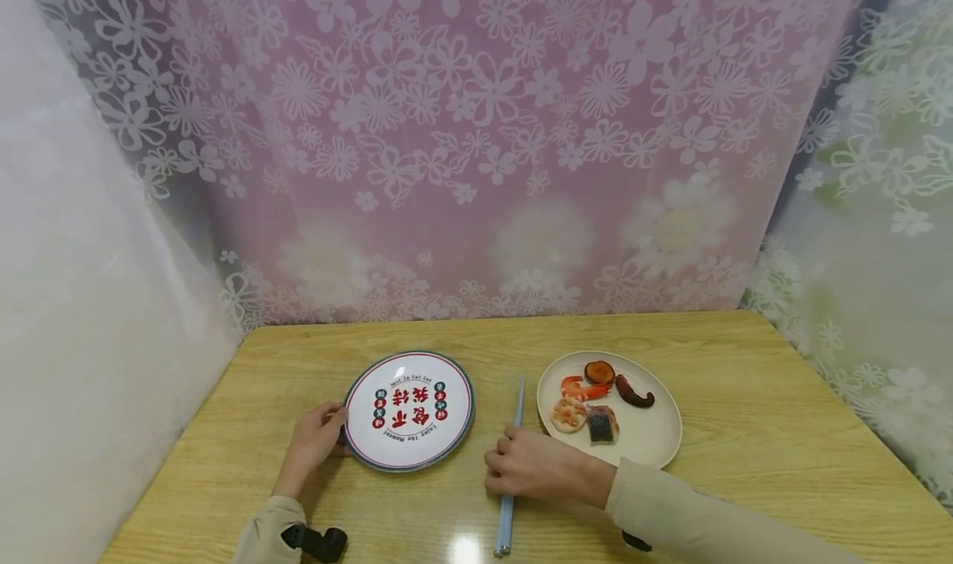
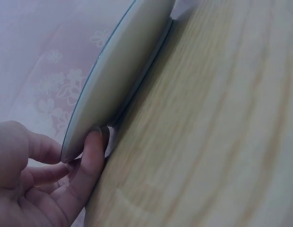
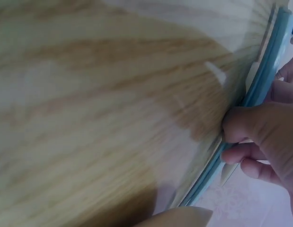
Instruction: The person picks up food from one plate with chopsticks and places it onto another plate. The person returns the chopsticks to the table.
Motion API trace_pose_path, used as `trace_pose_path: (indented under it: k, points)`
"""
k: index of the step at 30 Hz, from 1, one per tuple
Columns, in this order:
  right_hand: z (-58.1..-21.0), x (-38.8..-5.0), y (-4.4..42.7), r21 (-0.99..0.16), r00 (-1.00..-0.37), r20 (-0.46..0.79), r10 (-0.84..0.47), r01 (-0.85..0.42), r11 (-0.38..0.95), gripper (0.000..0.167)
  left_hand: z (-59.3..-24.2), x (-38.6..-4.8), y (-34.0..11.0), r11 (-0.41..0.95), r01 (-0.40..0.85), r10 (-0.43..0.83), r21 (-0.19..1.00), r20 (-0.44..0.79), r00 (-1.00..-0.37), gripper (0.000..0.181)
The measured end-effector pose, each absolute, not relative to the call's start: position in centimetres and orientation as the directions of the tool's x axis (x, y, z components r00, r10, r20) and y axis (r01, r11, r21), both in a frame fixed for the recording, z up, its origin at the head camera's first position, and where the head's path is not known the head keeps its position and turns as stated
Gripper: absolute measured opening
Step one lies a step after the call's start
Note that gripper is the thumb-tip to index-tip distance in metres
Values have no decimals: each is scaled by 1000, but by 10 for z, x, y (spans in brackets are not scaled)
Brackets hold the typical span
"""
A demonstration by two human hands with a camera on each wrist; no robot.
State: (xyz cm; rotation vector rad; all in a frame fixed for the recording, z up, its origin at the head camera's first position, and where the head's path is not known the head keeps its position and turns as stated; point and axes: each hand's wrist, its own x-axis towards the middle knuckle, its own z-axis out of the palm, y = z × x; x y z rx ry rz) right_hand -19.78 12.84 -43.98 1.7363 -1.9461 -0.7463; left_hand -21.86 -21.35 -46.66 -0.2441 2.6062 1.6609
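Note:
A white plate (image 1: 454, 432) with red characters and a dark green rim lies left of centre. My left hand (image 1: 311, 438) pinches its left edge; the left wrist view shows fingertips (image 2: 93, 142) tucked under the rim of the plate (image 2: 119, 61). Between the two plates, pale blue chopsticks (image 1: 505, 524) lie lengthwise, their thin ends pointing away. My right hand (image 1: 539, 465) grips them near the middle from above. In the right wrist view, the chopsticks (image 3: 267, 71) are along the tabletop, with thumb and fingers about them.
To the right, a cream oval plate (image 1: 648, 448) holds several food pieces, among them a shrimp (image 1: 583, 389), a lotus root slice (image 1: 568, 414) and a dark curled piece (image 1: 634, 394). My right forearm crosses its near edge. A flowered curtain (image 1: 476, 150) hangs behind the wooden table (image 1: 759, 432).

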Motion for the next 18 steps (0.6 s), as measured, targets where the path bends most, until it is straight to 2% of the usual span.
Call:
trace_pose_path:
  k: [6, 14, 18]
  points:
    - [-443, -196, 132, 647, -164, -27, -986, -755, 108, 8, -469, -218, -213, 411, -154, -104, 898, -121, -987, 35]
    - [-444, -198, 136, 504, -313, 120, -942, -799, 329, 21, -468, -218, -216, 406, -170, -97, 898, -143, -985, 37]
    - [-441, -202, 138, 452, -294, 257, -921, -805, 383, 35, -468, -218, -215, 390, -175, -93, 904, -151, -984, 37]
